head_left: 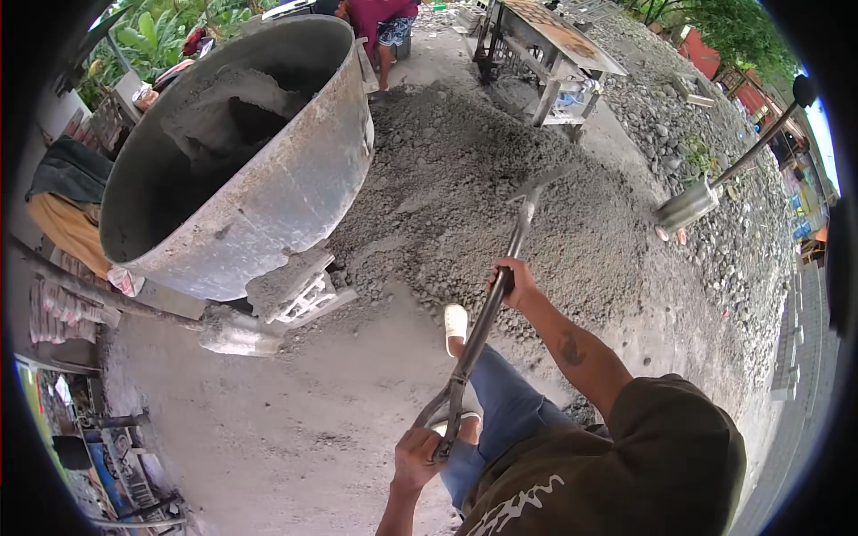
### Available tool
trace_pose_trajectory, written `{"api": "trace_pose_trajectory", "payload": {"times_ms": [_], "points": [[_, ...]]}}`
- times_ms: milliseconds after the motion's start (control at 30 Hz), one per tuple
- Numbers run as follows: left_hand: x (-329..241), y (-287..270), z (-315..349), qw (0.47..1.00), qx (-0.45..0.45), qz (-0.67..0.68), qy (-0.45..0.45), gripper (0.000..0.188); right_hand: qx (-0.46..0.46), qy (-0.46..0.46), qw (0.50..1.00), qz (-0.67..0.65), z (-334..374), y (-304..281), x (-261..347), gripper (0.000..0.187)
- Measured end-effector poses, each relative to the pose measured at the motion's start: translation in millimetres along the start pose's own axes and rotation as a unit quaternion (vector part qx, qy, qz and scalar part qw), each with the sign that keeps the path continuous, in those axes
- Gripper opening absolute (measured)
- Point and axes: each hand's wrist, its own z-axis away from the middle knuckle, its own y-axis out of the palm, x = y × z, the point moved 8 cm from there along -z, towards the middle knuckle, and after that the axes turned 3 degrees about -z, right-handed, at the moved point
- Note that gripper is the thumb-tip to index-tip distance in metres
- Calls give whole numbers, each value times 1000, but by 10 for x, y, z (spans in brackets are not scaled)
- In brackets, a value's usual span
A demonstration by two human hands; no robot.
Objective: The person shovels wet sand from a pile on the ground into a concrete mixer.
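Observation:
I hold a shovel (491, 324) with both hands. My left hand (416, 457) is wrapped round the D-shaped grip at its top end. My right hand (513, 283) clasps the shaft about midway, with the arm stretched forward. The shaft slants away from me, and the blade end rests at a heap of damp grey gravelly mix (447, 196); most of the blade is hidden in it. To the left of the heap stands a large round metal tub (277, 214), tilted, with grey residue caked inside.
A concrete block (308, 299) lies below the tub, beside a second shovel (237, 332). Another shovel (688, 211) is at the right, by loose stones. Behind the heap are a metal-topped table (572, 40) and a person (384, 27). Stacked sacks (63, 313) line the left.

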Motion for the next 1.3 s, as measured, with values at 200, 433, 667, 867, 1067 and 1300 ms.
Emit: {"api": "trace_pose_trajectory", "payload": {"times_ms": [200,433,667,867,1067,1300], "points": [[135,-405,205,990,13,-115,-85,21,-221,77,966,-110,-257,-1702,-1143,29],[-372,-433,-1472,986,80,-135,60,23,-232,-5,940,-250,-354,-2632,-1015,24],[-1268,370,-2879,934,185,0,306,38,-114,-64,987,90,19,-2471,-102,20],[-984,487,-3563,915,273,217,200,36,-60,71,949,-300,87,-2453,-36,17],[509,594,-4003,913,355,194,-48,30,-40,221,877,-425,506,-1482,-216,16],[1973,2512,-3673,739,554,260,-280,64,-61,134,922,-358,990,66,-41,47]]}}
